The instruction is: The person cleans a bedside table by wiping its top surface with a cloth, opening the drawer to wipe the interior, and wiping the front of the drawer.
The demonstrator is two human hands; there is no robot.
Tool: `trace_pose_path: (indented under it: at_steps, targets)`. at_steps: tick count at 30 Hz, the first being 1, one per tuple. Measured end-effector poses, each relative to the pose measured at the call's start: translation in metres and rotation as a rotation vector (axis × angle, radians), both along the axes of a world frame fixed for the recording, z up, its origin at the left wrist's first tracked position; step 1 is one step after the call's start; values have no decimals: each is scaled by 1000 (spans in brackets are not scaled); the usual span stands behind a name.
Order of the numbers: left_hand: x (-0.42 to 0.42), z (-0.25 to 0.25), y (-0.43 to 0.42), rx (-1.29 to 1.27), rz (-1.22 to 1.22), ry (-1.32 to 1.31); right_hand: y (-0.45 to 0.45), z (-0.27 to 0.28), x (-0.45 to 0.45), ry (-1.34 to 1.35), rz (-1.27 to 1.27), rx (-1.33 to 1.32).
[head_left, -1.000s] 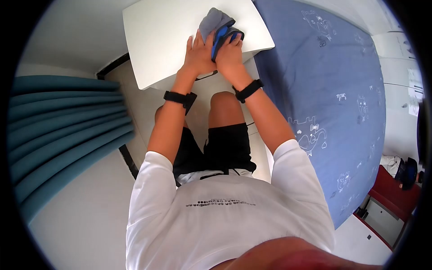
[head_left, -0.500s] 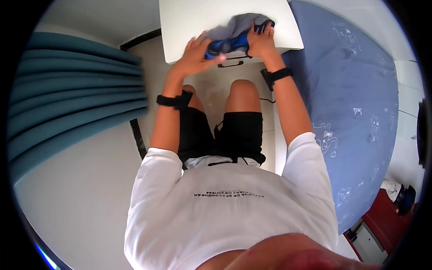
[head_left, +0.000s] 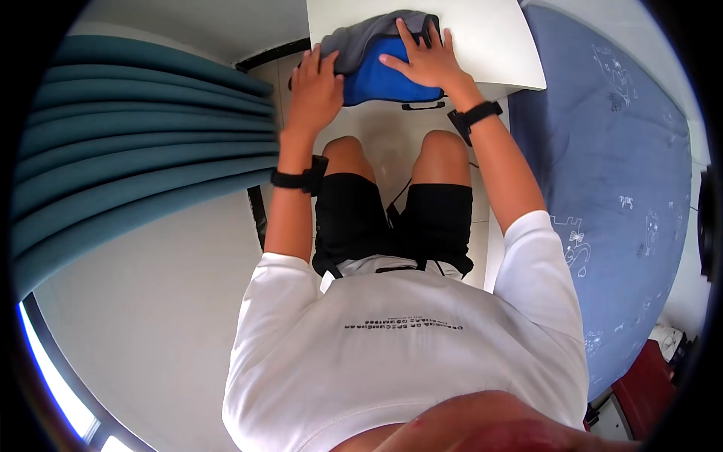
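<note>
A cloth (head_left: 388, 79), grey on one side and blue on the other with dark edging, lies partly folded at the front edge of a white cabinet (head_left: 497, 53). My right hand (head_left: 431, 62) rests on its right part, fingers spread and thumb stretched over the blue side. At the cloth's left end is my left hand (head_left: 315, 89), with its fingers extended and touching the grey and blue fabric. Neither hand is visibly closed around the cloth. The blue side hangs slightly over the cabinet's front edge.
A dark drawer handle (head_left: 423, 106) sits on the cabinet front. Teal curtains (head_left: 151, 143) hang at the left. To the right is a bed with a blue printed sheet (head_left: 602, 166). My knees are below the cabinet.
The cloth was bunched between my hands and is now spread wider, with more blue showing. My right hand has opened flat on it. The whole view has shifted slightly.
</note>
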State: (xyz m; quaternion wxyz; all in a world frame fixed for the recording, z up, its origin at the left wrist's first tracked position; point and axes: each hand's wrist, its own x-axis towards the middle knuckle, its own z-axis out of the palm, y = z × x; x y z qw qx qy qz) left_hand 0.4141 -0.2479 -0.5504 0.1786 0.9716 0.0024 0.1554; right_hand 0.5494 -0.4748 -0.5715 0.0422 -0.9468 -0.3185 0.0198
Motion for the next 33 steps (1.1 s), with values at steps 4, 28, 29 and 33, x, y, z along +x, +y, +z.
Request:
trace_pose_path:
  at_steps: [4,28,29,33]
  targets:
    - [21,-23,-6,68,31,-38,20,2,27,10,-40,-33]
    - [31,-3,-69,54,83,-244,-54,15,34,125,13,-8]
    - [30,-3,-70,4,72,-191,-65,16,34,139,10,-1]
    - [28,9,-87,117,76,-128,-106,15,41,95,47,47]
